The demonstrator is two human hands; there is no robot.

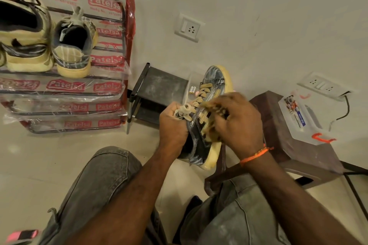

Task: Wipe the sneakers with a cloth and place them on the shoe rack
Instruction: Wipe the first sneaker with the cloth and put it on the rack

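Head view shows my left hand clamped around the collar and tongue of the sneaker, which I hold tilted in the air above my knees, toe pointing toward the wall. My right hand has its fingers curled on the cloth, bunched against the shoe's side near the laces (blur hides just how the cloth is folded). Two other sneakers already sit on the top tier of the shoe rack to my left, well apart from this one. As I judge it, the risk lies in my left grip: it holds only soft upper, so a hard rub could twist the shoe out and drop it. The loose lace ends could also snag in the cloth and drag it from my fingers.
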